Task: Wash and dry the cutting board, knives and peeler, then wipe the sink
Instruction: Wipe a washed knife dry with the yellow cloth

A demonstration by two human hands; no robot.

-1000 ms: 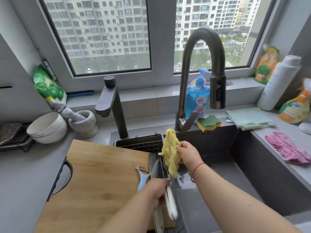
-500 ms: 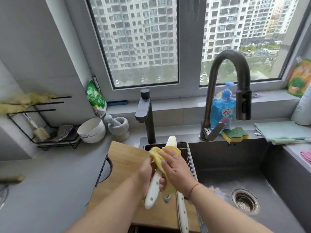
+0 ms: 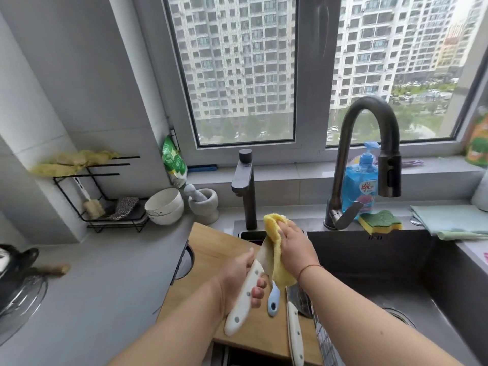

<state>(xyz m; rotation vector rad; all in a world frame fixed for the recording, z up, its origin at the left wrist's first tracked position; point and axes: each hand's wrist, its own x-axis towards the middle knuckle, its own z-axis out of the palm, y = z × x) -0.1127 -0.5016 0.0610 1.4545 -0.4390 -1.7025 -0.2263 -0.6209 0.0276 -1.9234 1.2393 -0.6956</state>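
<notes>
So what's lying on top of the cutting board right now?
On the cutting board lie a blue peeler and a second knife. Both tops are hidden by the yellow cloth and right hand.

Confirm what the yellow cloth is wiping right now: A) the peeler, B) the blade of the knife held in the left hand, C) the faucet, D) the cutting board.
B: the right hand presses the cloth around the blade of the knife, whose white handle the left hand grips; the peeler lies untouched on the board.
</notes>
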